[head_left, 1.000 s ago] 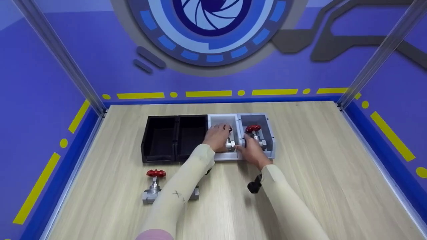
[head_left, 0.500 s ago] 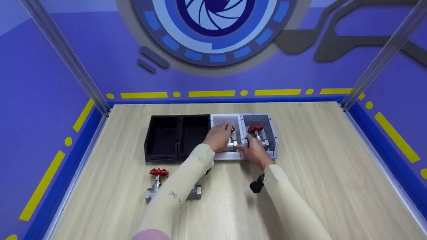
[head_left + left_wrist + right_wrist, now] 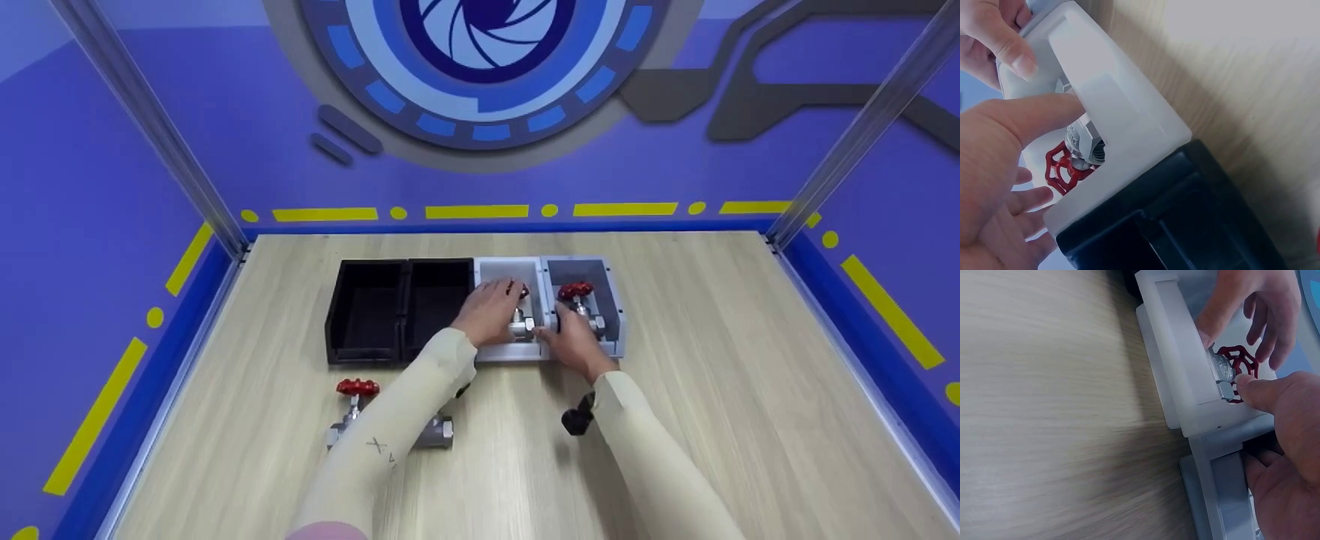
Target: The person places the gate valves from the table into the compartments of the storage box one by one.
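Note:
My left hand [image 3: 489,309] reaches into the white bin [image 3: 1123,95], around a metal valve with a red handwheel [image 3: 1062,169]. Its thumb lies along the valve body; the other fingers extend loosely beyond the wheel. My right hand [image 3: 576,346] straddles the side walls where the white and grey bins meet. In the right wrist view its thumb [image 3: 1258,391] is on the white bin's side, close to the valve's end, and its curled fingers sit inside the grey bin [image 3: 1207,484]. A second red-wheeled valve [image 3: 576,291] stands in the grey bin, behind the right hand.
Two black bins [image 3: 365,311] adjoin the white bin on the left. A third red-wheeled valve [image 3: 358,388] rests on the wooden table [image 3: 712,360] in front, partly hidden by my left sleeve [image 3: 390,435]. Blue panels [image 3: 225,150] enclose the table's back and sides.
The head view has shifted slightly, so the scene sits a little farther right. My left forearm has moved slightly left; both hands stay at the bins.

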`<state>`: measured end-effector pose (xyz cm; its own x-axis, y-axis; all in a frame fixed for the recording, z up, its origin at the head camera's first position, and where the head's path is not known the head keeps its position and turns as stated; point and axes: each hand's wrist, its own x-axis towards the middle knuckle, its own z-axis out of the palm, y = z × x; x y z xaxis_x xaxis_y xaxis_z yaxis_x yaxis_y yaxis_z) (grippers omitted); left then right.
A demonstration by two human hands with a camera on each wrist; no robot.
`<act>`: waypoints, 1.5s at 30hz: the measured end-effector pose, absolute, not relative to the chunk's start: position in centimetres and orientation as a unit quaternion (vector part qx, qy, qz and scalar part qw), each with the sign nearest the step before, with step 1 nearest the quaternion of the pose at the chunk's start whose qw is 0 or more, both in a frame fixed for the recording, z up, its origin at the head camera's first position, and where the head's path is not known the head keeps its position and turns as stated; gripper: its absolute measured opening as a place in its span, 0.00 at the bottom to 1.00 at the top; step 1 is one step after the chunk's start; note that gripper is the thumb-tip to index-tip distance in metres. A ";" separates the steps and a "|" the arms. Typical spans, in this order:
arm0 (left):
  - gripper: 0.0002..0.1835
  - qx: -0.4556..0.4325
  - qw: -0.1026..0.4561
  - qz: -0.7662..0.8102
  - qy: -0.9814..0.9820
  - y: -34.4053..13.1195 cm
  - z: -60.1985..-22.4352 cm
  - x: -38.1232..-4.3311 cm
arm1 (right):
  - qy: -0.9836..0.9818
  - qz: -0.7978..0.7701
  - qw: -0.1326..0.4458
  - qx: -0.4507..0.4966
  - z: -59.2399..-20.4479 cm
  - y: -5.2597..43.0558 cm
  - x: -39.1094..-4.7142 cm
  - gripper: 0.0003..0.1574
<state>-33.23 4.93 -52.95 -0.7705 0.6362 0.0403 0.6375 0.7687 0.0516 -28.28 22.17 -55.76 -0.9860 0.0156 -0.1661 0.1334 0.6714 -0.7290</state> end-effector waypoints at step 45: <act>0.47 -0.343 0.024 -0.048 -0.938 2.6 -52.1 -30.2 | 0.902 -0.419 0.089 0.045 -56.1 22.3 -28.3 0.48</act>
